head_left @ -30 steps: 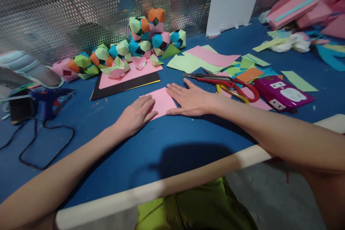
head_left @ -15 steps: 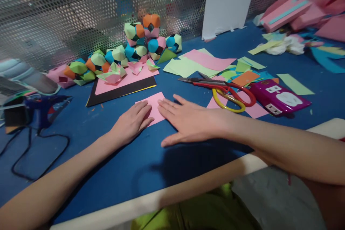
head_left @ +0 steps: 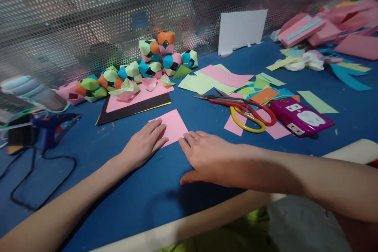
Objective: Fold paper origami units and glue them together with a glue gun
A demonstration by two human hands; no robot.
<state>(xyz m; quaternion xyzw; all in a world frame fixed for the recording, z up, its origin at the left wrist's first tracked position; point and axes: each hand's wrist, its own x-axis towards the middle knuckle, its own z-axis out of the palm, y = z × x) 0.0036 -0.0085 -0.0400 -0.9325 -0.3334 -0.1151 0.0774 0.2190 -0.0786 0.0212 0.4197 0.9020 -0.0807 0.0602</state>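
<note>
A small pink paper sheet (head_left: 173,126) lies flat on the blue table (head_left: 132,193). My left hand (head_left: 144,143) rests palm down with its fingers stretched over the sheet's near left edge. My right hand (head_left: 206,155) lies flat and open on the table, fingertips touching the sheet's near right corner. Neither hand grips anything.
Red and yellow scissors (head_left: 245,110) and a purple power strip (head_left: 301,116) lie to the right among loose coloured papers. Folded paper balls (head_left: 159,53) and a pink-on-black sheet (head_left: 136,100) sit behind. A blue glue gun (head_left: 51,128) with its cord lies left. A perforated metal wall (head_left: 88,19) closes the back.
My right hand has slid off the pink sheet toward me, from covering its right side to touching only its near corner. My left hand has stayed on the sheet.
</note>
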